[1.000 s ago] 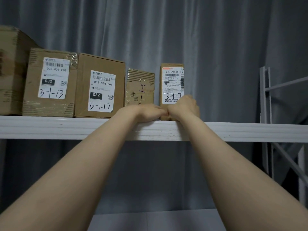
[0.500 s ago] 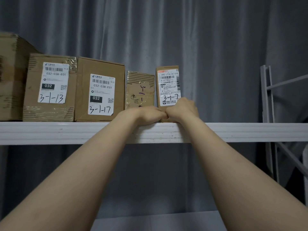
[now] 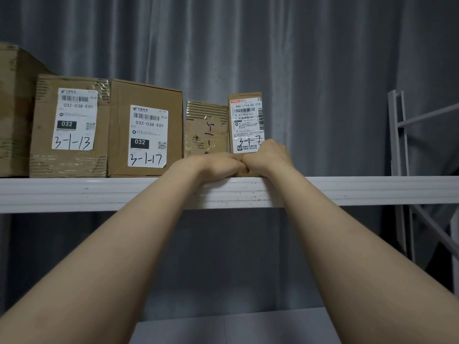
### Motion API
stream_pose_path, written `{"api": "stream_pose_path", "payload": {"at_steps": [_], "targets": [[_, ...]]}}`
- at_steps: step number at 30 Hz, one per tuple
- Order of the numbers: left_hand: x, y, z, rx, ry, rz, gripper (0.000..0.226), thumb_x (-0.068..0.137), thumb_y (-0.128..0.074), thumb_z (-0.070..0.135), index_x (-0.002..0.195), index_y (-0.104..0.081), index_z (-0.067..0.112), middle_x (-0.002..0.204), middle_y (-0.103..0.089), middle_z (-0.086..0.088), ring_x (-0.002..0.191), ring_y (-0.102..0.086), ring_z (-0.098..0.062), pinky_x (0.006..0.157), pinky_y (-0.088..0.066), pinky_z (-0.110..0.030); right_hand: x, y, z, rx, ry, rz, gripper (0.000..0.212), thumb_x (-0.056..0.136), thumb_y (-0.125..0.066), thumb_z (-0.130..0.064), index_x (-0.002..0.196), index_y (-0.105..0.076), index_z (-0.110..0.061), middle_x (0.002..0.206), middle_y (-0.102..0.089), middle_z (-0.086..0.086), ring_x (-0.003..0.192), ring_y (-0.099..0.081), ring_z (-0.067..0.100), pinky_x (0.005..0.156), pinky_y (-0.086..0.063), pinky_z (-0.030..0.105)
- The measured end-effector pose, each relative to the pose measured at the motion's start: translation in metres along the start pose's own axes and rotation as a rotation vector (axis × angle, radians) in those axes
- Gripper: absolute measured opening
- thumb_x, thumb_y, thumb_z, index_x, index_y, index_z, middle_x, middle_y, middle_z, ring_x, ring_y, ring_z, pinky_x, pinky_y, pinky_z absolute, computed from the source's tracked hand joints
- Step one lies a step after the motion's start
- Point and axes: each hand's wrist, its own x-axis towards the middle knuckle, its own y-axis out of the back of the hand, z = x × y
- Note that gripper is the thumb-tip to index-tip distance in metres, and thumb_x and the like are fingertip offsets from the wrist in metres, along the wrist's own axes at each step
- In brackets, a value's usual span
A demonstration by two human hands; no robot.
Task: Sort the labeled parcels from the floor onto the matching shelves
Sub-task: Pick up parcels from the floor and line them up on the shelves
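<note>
A narrow brown parcel (image 3: pixel 244 120) with a white label marked 3-1-7 stands upright on the white shelf (image 3: pixel 347 189). My right hand (image 3: pixel 269 156) grips its lower right side and my left hand (image 3: pixel 218 165) holds its lower left corner; the two hands meet in front of its base. Just left of it stands a small taped parcel (image 3: pixel 206 127) with handwriting. Further left stand a parcel marked 3-1-17 (image 3: pixel 145 127) and a parcel marked 3-1-13 (image 3: pixel 70 125).
A larger brown box (image 3: pixel 15 108) sits at the shelf's far left. Grey curtain hangs behind. The frame of a second white rack (image 3: pixel 400 150) stands at the right. A lower shelf surface (image 3: pixel 236 326) shows below my arms.
The 3-1-7 parcel has slid left with both hands on it and now stands close against the small taped parcel.
</note>
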Motion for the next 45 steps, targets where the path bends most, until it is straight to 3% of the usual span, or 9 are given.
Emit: {"api": "stream_pose_path", "payload": {"at_steps": [3,7,14,19,24,27,34,39,45], "targets": [[0.002,0.0,-0.002,-0.001,-0.002,0.007,0.013,0.093,-0.053,0.021,0.097,-0.064,0.018,0.09,-0.059,0.006,0.091,-0.051,-0.017,0.089,-0.039,-0.03,0.003,-0.001,0.003,0.013,-0.005,0.038,0.048,0.075,-0.065,-0.048,0.114,-0.068,-0.021,0.118,-0.066,0.006,0.109,-0.061,0.03,0.075,-0.045,0.028],[0.003,-0.001,-0.003,-0.002,0.017,0.037,0.028,0.075,-0.054,0.04,0.096,-0.066,0.024,0.094,-0.061,0.005,0.091,-0.053,-0.016,0.093,-0.041,-0.033,0.005,0.0,0.007,0.032,-0.031,0.088,0.042,0.078,-0.07,-0.042,0.111,-0.069,-0.016,0.116,-0.066,0.008,0.107,-0.062,0.031,0.076,-0.048,0.03],[0.004,0.0,-0.004,0.039,0.026,0.052,0.027,0.091,-0.054,0.04,0.1,-0.066,0.018,0.099,-0.062,0.0,0.09,-0.052,-0.016,0.083,-0.037,-0.03,0.002,0.0,0.006,0.042,-0.035,0.125,0.038,0.079,-0.07,-0.039,0.107,-0.069,-0.015,0.113,-0.067,0.009,0.103,-0.063,0.031,0.072,-0.047,0.03],[0.005,0.0,-0.004,0.04,0.053,0.097,0.028,0.096,-0.05,0.044,0.077,-0.06,0.026,0.09,-0.059,0.002,0.086,-0.052,-0.015,0.082,-0.034,-0.03,-0.003,0.002,0.004,0.038,-0.021,0.195,0.02,0.082,-0.067,-0.028,0.093,-0.061,-0.013,0.11,-0.066,0.01,0.097,-0.061,0.033,0.068,-0.041,0.029],[-0.005,0.001,0.004,0.154,0.016,0.251,0.033,0.096,-0.048,0.049,0.088,-0.063,0.02,0.09,-0.058,0.001,0.092,-0.053,-0.021,0.075,-0.033,-0.029,-0.008,0.004,0.002,0.039,0.03,0.329,0.016,0.083,-0.062,-0.029,0.084,-0.057,-0.014,0.099,-0.066,0.01,0.085,-0.057,0.032,0.066,-0.039,0.031],[-0.015,-0.001,0.012,0.225,0.001,0.334,0.019,0.096,-0.048,0.048,0.099,-0.057,0.031,0.112,-0.064,-0.008,0.109,-0.058,-0.028,0.079,-0.034,-0.028,-0.009,0.001,0.003,0.031,0.106,0.417,0.025,0.083,-0.059,-0.032,0.09,-0.064,-0.008,0.1,-0.066,0.012,0.09,-0.06,0.035,0.066,-0.039,0.031],[-0.04,-0.006,0.012,0.354,-0.101,0.482,0.051,0.088,-0.048,0.049,0.122,-0.058,0.013,0.125,-0.063,-0.011,0.119,-0.05,-0.03,0.097,-0.042,-0.038,-0.015,0.002,0.001,-0.011,0.303,0.452,0.027,0.085,-0.057,-0.031,0.094,-0.07,-0.009,0.106,-0.067,0.014,0.099,-0.061,0.036,0.077,-0.046,0.036],[-0.082,-0.012,-0.007,0.661,-0.103,0.521,0.067,0.084,-0.027,0.054,0.122,-0.056,0.007,0.123,-0.06,-0.014,0.118,-0.046,-0.032,0.102,-0.038,-0.043,-0.039,-0.012,0.004,-0.07,0.757,0.553,0.02,0.083,-0.057,-0.025,0.08,-0.065,-0.007,0.087,-0.065,0.014,0.085,-0.059,0.035,0.071,-0.044,0.038],[-0.166,-0.009,-0.036,1.018,-0.111,0.471,0.059,0.09,-0.046,0.042,0.131,-0.053,0.0,0.13,-0.056,-0.019,0.125,-0.046,-0.036,0.106,-0.036,-0.042,-0.092,-0.063,-0.001,-0.057,1.097,0.508,0.014,0.076,-0.058,-0.017,0.084,-0.06,-0.006,0.09,-0.062,0.014,0.082,-0.054,0.035,0.069,-0.036,0.041]]}}
